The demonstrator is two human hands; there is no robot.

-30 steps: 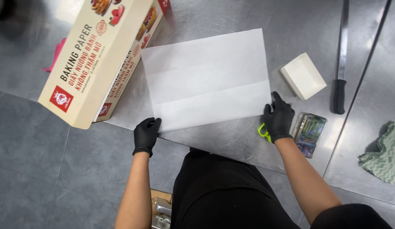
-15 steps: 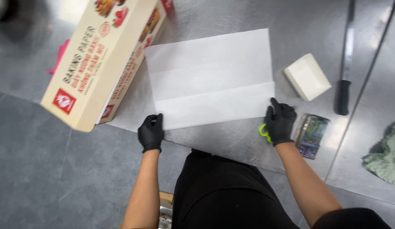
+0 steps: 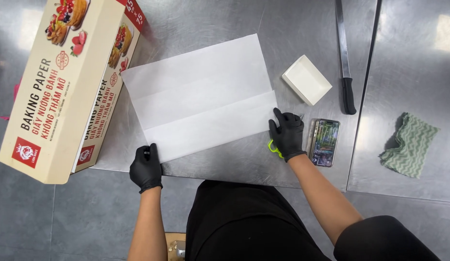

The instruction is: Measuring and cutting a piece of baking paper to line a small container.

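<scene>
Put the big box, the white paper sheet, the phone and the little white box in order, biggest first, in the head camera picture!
1. Long baking paper box, though it sits nearer the camera
2. White paper sheet
3. Small white box and phone: look alike
</scene>
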